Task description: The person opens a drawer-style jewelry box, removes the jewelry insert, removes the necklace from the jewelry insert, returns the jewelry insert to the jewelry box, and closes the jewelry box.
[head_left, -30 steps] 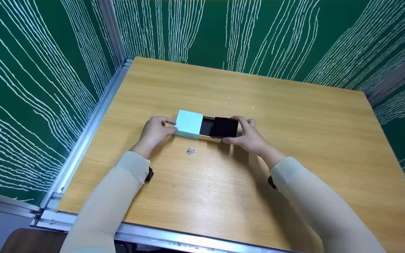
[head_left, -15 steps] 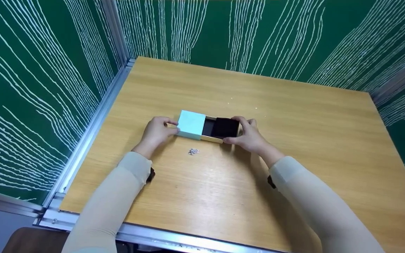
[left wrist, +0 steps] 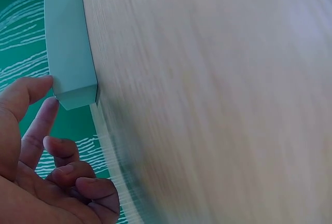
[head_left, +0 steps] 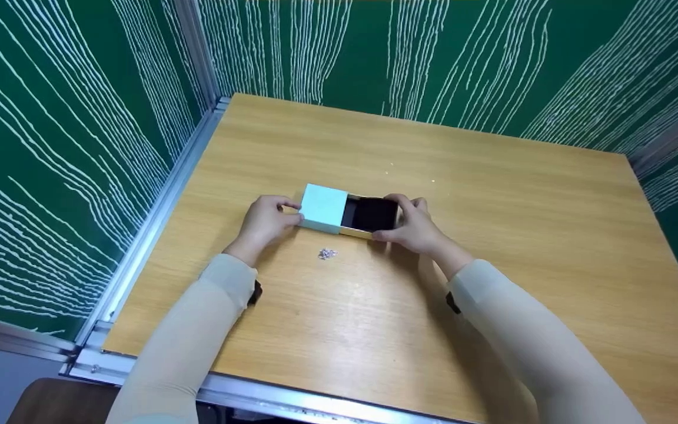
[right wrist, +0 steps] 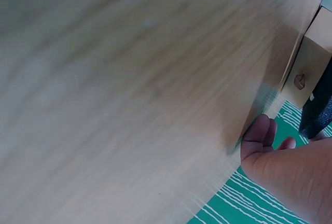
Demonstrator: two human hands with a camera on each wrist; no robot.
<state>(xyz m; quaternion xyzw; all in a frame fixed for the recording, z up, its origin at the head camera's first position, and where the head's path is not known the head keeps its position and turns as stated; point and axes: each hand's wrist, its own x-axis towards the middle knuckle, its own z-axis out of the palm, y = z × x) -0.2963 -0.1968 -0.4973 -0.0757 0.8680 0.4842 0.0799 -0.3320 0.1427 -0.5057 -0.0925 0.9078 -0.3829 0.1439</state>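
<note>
A light-blue box sleeve [head_left: 323, 206] lies on the table, a tan-sided drawer [head_left: 355, 233] drawn partway out of its right end. My left hand [head_left: 265, 222] pinches the sleeve's left end between thumb and index finger; its other fingers curl loosely in the left wrist view. With thumb and fingers, my right hand [head_left: 414, 227] holds a black foam pad [head_left: 374, 214] over the drawer's right part. In the right wrist view the pad [right wrist: 319, 105] is tilted at the drawer's end, beside a small brown tab [right wrist: 299, 81]. A dark strip of the drawer's inside shows between pad and sleeve.
Just in front of the box lies a small pile of shiny, silvery bits [head_left: 326, 254]. A few tiny white specks [head_left: 387, 172] dot the table [head_left: 527, 235] behind it. Green panels [head_left: 362, 59] with white wavy lines enclose the table's back and sides.
My right hand and the black pad have come slightly closer to the sleeve, so the dark strip between them is narrower. My left hand keeps its hold. The head view has shifted a little.
</note>
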